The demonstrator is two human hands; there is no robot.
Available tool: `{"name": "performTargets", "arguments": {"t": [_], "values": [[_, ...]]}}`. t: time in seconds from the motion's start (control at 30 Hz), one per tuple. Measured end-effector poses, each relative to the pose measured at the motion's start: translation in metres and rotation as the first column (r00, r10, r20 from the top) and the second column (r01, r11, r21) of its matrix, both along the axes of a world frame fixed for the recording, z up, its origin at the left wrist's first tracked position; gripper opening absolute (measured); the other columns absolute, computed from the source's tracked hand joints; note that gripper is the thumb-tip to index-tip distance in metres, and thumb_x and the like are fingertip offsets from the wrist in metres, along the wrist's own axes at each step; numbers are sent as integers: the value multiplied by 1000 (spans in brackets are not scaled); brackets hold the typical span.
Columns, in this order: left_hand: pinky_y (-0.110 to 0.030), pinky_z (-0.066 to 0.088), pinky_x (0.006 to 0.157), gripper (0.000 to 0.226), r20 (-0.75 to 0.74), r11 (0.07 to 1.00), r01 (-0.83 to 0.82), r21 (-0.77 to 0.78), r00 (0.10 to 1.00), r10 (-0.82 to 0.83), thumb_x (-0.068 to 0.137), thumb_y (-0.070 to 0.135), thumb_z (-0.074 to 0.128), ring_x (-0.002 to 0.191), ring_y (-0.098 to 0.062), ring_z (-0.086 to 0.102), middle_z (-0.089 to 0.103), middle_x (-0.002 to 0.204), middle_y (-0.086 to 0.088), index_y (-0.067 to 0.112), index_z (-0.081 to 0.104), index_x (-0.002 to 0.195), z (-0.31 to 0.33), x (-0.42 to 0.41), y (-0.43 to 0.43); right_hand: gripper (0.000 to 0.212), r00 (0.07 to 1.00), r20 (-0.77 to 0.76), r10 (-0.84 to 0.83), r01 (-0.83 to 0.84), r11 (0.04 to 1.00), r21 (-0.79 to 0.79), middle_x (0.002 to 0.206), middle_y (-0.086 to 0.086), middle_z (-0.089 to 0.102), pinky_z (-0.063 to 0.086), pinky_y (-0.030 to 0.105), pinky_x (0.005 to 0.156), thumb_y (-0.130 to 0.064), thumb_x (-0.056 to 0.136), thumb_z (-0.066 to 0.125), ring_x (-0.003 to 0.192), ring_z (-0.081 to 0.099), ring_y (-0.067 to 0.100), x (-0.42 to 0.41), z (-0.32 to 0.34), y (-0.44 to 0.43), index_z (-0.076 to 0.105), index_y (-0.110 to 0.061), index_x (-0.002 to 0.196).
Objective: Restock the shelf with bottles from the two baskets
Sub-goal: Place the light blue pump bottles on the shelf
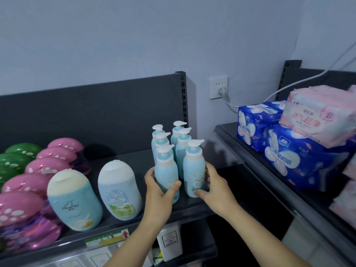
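Observation:
Several light-blue pump bottles stand in two rows on the dark top shelf (pixel 134 162). My left hand (pixel 159 191) grips the front bottle of the left row (pixel 166 170), thumb across its front. My right hand (pixel 213 187) holds the front bottle of the right row (pixel 193 168), fingers behind it and thumb at its base. Both bottles stand upright on the shelf. The rest of the pump bottles (pixel 180 139) stand right behind them. No basket is in view.
Two squat blue-and-white bottles (pixel 74 199) (pixel 119 191) stand left of the pump bottles, then pink (pixel 48 166) and green (pixel 19 151) containers. On the right-hand shelf lie blue (pixel 300 157) and pink (pixel 319 116) packs. A wall socket (pixel 218 87) with a plugged cable sits between.

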State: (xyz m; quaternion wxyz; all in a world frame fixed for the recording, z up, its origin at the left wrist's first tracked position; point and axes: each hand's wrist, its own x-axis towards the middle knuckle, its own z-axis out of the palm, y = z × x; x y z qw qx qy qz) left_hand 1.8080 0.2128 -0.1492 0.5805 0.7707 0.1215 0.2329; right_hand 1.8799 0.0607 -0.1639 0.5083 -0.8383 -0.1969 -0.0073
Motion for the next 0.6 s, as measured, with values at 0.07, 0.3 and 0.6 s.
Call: {"name": "performTargets", "arguments": {"t": [0.07,0.3,0.6], "values": [[-29,45,96,69,-22,998,-49,43,999,50,77,23,76,113,-9,48,44,123,7,35,27,124,-3,1,4,89,1000,0,-2,2,1000,1,128,-6,57,47,37,102,-7,71,78,118,54,9,1,-1,0,30,-36,140],[-16,29,98,81,0,981,-7,196,1000,7,76,2,74,117,0,35,35,126,12,34,24,131,-5,-7,1,85,999,16,-30,30,999,27,127,-6,57,47,34,100,-7,69,79,115,55,8,-1,-4,4,35,-36,136],[-20,32,100,85,-2,973,31,227,1000,-31,82,-2,64,124,2,38,39,134,15,48,17,132,-11,-3,6,78,995,54,-81,79,996,47,125,-10,54,51,36,95,-14,69,80,112,56,10,-4,-6,14,38,-36,132]]}}
